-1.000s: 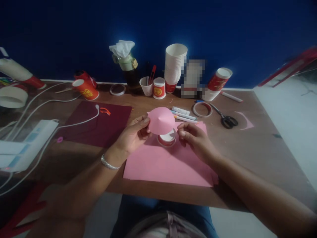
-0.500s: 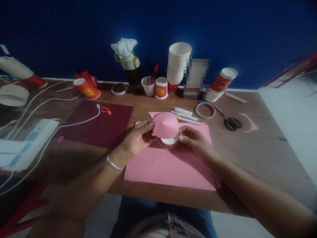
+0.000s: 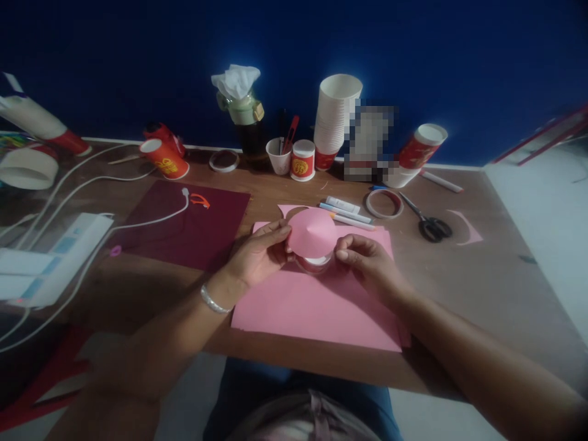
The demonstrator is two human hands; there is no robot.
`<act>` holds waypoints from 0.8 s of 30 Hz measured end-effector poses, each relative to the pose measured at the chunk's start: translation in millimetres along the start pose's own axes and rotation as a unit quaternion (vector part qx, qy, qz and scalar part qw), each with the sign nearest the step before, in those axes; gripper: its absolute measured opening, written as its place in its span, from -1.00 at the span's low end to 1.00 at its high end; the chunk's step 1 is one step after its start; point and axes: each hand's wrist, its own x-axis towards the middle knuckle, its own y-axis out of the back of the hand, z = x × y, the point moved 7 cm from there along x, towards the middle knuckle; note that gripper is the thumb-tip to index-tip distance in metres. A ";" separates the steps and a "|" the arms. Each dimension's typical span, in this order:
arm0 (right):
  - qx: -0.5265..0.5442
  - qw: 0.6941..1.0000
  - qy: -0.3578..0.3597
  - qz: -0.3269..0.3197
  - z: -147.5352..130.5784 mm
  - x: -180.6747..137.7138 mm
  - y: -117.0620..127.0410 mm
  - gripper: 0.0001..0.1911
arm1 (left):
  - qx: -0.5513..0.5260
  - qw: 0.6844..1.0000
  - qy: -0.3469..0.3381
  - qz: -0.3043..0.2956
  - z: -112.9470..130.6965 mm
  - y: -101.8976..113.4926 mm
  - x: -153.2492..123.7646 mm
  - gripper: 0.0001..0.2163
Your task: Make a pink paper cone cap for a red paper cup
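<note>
A shallow pink paper cone (image 3: 311,231) sits over an upturned red-and-white paper cup (image 3: 315,263) that stands on a pink paper sheet (image 3: 316,306). My left hand (image 3: 260,252) pinches the cone's left edge between thumb and fingers. My right hand (image 3: 370,263) has curled fingers, its fingertips at the cone's right edge and beside the cup. Most of the cup is hidden under the cone.
A maroon sheet (image 3: 184,223) with a white cable lies to the left. Markers (image 3: 349,211), a tape roll (image 3: 384,203) and scissors (image 3: 429,222) lie behind right. Stacked white cups (image 3: 335,119), red cups and a tissue holder (image 3: 239,101) line the blue wall.
The pink cone has come down from above the cup onto it. My right hand moved left and up to the cone's right edge.
</note>
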 end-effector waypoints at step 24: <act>-0.075 0.992 0.058 0.082 -31.1 3.4 6.1 -0.52 | 0.036 0.999 -0.002 0.033 14.2 5.8 -3.6 -0.71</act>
